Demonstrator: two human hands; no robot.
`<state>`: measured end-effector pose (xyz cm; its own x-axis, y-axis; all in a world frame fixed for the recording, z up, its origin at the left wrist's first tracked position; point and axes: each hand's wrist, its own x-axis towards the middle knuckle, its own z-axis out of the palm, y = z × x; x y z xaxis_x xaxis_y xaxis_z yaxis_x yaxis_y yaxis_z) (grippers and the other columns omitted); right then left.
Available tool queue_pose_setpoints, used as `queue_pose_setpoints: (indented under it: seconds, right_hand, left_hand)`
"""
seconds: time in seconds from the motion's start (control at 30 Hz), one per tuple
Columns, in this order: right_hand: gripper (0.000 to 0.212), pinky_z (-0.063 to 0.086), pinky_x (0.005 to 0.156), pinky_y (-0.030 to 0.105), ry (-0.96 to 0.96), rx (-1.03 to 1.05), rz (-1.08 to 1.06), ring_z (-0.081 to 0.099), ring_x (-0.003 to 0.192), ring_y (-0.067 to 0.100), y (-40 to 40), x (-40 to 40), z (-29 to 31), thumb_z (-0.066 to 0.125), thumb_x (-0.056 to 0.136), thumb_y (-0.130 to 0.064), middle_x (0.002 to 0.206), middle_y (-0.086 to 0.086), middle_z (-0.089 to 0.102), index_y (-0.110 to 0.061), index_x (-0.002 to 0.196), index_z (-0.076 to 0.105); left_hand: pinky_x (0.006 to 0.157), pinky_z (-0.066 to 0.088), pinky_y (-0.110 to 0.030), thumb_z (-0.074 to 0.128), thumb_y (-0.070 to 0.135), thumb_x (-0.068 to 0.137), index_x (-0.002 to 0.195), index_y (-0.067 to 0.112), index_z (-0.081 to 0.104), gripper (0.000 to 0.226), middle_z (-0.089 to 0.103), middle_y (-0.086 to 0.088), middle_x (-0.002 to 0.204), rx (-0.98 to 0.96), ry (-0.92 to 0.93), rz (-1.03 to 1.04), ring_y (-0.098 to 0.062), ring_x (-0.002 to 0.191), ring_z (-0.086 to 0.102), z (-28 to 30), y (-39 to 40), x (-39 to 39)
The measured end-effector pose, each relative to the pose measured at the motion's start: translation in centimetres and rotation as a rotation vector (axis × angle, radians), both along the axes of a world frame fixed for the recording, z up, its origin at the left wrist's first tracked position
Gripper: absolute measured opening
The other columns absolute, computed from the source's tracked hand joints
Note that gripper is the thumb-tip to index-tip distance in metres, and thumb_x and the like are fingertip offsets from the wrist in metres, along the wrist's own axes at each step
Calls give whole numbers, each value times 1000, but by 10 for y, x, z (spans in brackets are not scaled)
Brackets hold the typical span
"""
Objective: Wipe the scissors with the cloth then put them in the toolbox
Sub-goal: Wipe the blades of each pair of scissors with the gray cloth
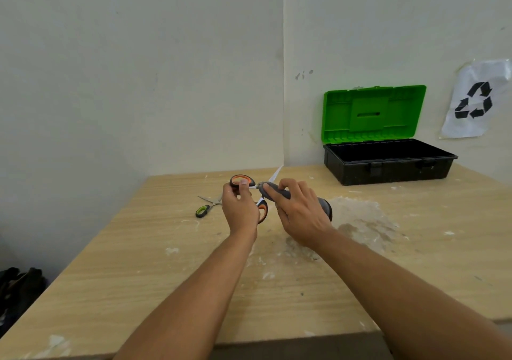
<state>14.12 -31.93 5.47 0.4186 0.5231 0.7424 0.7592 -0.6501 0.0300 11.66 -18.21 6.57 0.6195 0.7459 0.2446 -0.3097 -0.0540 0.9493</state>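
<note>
My left hand grips the orange-and-black handles of a pair of scissors, held open above the table. One blade points up and away toward the wall corner. My right hand holds a grey cloth wrapped around the other blade near the pivot. The toolbox, black with its green lid standing open, sits at the back right of the table against the wall. Its inside looks dark and bare.
A second pair of scissors with green-and-black handles lies on the wooden table just left of my left hand. White dusty smears cover the table's middle and right. A recycling sign hangs on the right wall.
</note>
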Motion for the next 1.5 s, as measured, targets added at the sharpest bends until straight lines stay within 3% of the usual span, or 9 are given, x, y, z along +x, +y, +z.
queue_pose_setpoints:
  seconds: [0.23,0.37,0.57,0.7,0.87,1.1,1.27,1.37,1.5]
  right_hand:
    - [63,45,79,44,45,-49,-89,48,96,30,0,1,4,59,88,-12,121,11,51,-19,149,45]
    - [66,41,81,41,76,-80,-133,44,97,27,1,4,5,52,88,-17,122,9,47,-19,152,38]
    - [69,37,88,39,188,-149,-248,38,103,26,-6,18,6,41,93,-25,127,8,36,-20,158,18]
    - [69,38,88,41,218,-147,-269,37,102,26,-8,23,7,42,94,-25,127,8,34,-20,158,18]
    - [60,36,89,41,295,-128,-284,38,104,26,-18,32,5,42,96,-19,126,7,36,-21,155,27]
    - [52,27,80,15,571,387,-25,38,92,10,-39,44,4,40,97,1,110,5,42,-10,148,45]
    - [57,31,85,10,416,233,151,41,98,12,-32,31,9,43,97,-1,118,0,39,-22,150,44]
    - [56,38,94,29,279,34,156,44,106,22,-24,29,8,45,97,-1,125,8,44,-21,149,45]
    - [56,41,96,45,273,20,6,47,104,32,-26,35,7,47,95,0,123,15,48,-18,148,48]
  left_hand:
    - [85,50,-51,52,33,100,87,28,61,18,64,0,90,25,0,-6,-22,86,59,2,2,-2]
    - [84,50,-52,52,33,100,88,28,61,15,64,0,89,63,-4,2,-34,89,63,3,6,-3]
    - [82,50,-51,54,32,100,91,20,62,16,61,5,84,163,-21,16,-19,79,57,-1,11,-6]
    - [84,53,-51,54,33,99,93,20,64,17,65,9,89,202,-21,16,-4,84,58,1,14,-5]
    - [79,54,-48,55,36,99,93,21,66,19,65,8,89,219,-9,-11,-11,83,59,-3,19,-5]
    - [65,46,-33,55,34,99,92,20,66,19,60,4,86,52,35,-57,-21,79,55,-11,30,-6]
    - [63,44,-32,55,33,99,93,20,66,18,61,4,84,70,57,-103,-20,77,54,-9,25,-4]
    - [68,45,-36,54,34,100,96,21,65,18,62,0,88,137,65,-134,-20,76,52,-7,19,-5]
    - [67,44,-36,55,33,99,91,23,65,17,65,-5,92,224,44,-164,-20,72,50,-7,22,-9]
